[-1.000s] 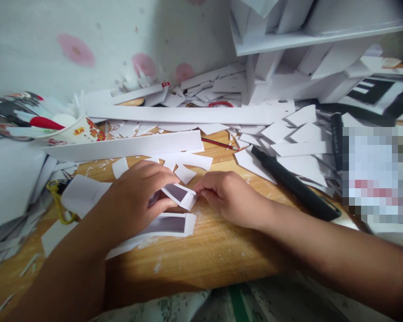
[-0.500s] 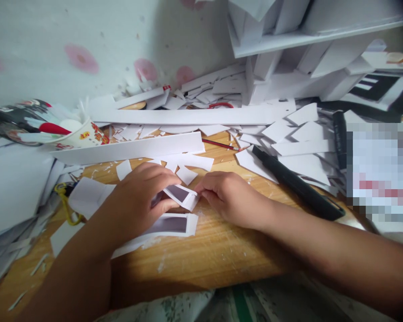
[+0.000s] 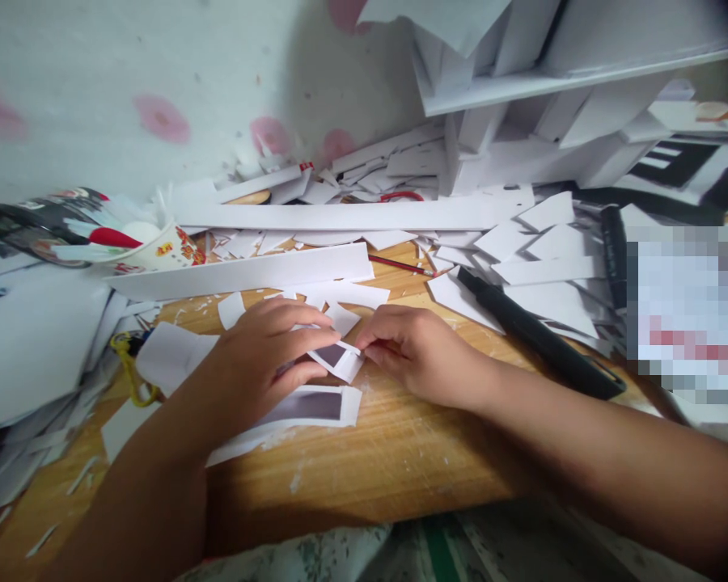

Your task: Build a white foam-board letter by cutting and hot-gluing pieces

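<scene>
Between thumb and fingers, my left hand [image 3: 267, 352] grips a small white paper frame [image 3: 347, 368] with a dark grey panel inside it. My right hand [image 3: 416, 356] pinches the far right corner of that same frame with thumb and forefinger; most of the other fingers are curled in. Just below, a second white frame [image 3: 350, 406] with a dark panel lies on the wooden table, partly covered by my left hand and forearm. White paper scraps [image 3: 343, 318] lie right behind the hands.
A black utility knife [image 3: 539, 335] lies at the right. Behind are long white board strips [image 3: 248, 271], a red-and-black pencil [image 3: 400, 264] and a paper cup [image 3: 167, 249] of tools. White sheets [image 3: 36, 339] are piled left; a white board structure [image 3: 491, 145] stands at the back right.
The view has shifted slightly. My left fingers have moved further over the small frame, covering more of its dark panel. My right hand stays at the corner.
</scene>
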A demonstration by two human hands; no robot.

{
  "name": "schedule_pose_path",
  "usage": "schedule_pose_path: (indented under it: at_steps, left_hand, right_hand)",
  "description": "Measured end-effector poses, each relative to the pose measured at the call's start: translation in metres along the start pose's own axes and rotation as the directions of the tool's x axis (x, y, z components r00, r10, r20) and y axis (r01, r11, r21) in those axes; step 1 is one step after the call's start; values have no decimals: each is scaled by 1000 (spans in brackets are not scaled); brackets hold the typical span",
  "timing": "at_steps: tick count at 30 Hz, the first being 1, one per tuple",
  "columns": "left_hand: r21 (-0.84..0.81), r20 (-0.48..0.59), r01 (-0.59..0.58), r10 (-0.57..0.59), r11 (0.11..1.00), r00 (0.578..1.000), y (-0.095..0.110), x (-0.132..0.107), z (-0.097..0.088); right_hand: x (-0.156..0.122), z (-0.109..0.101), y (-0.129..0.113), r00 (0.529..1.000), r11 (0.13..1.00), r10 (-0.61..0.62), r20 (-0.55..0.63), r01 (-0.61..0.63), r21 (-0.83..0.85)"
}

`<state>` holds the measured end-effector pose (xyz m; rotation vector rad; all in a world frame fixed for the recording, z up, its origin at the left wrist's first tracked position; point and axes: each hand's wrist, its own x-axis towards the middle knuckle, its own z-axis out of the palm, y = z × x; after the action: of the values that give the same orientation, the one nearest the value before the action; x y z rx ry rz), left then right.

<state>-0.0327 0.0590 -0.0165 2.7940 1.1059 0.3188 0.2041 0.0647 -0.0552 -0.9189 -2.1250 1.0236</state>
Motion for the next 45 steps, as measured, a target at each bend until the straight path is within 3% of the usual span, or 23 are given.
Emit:
schedule_pose_path:
  at_steps: [5, 21, 25, 29, 31, 34, 37, 45]
  left_hand:
    - [4, 37, 29, -29, 1000, 999, 0, -2, 1]
    - [10, -43, 42, -41, 999, 998, 4, -5, 1]
    - [77, -112, 54, -45, 996, 993, 9, -9, -13]
    - [104, -44, 145, -141, 984, 989, 9, -26, -36]
    - [107, -52, 282, -278, 953, 959, 7, -39, -45]
    - [77, -89, 536, -529, 841, 844, 6, -59, -49]
    - [41, -62, 667, -664, 744, 745, 13, -70, -43]
    - [40, 98, 715, -715, 698, 692, 39, -59, -27]
  right_hand:
    - [0, -4, -3, 1000, 1000, 0, -23, 0, -18]
    - [-1, -8, -4, 998, 990, -44, -51, 37, -140]
    - [0, -10, -3, 996, 982, -75, -43, 67, -177]
    - [-1, -10, -2, 995, 978, -104, -5, 102, -181]
    - [-2, -10, -1, 993, 977, -118, 4, 117, -180]
    - [-4, -10, 0, 994, 973, -111, -2, 108, -206]
    - [-4, -11, 2, 995, 969, -98, -14, 92, -231]
    - [-4, -12, 6, 994, 953, -100, -37, 85, -291]
